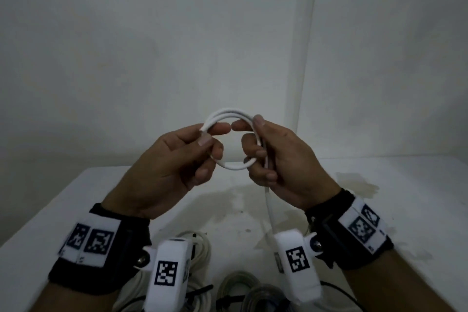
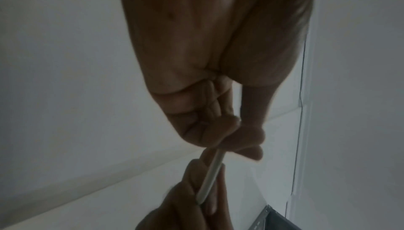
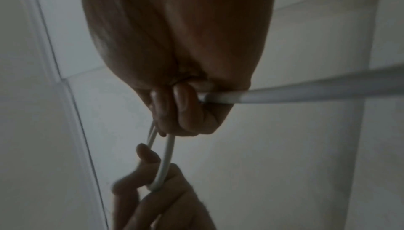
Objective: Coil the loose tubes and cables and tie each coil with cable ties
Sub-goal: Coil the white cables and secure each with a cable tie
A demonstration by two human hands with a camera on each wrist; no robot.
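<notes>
A white cable (image 1: 229, 116) is wound into a small round coil held up in the air above the table. My left hand (image 1: 200, 144) pinches the coil's left side between thumb and fingers. My right hand (image 1: 255, 149) grips the right side, fingers curled round the strands. The cable's loose tail (image 1: 269, 208) hangs from the right hand down toward the table. In the left wrist view the cable (image 2: 211, 178) runs between both hands. In the right wrist view the loop (image 3: 166, 161) reaches the left hand and the tail (image 3: 306, 93) leaves to the right.
On the white table (image 1: 101, 200), near its front edge, lie tied coils: a white one (image 1: 202, 248) below my left wrist, a grey one (image 1: 238, 284) and a dark one (image 1: 263, 299). A thin black cable (image 1: 334, 289) lies at the right. A white wall stands behind.
</notes>
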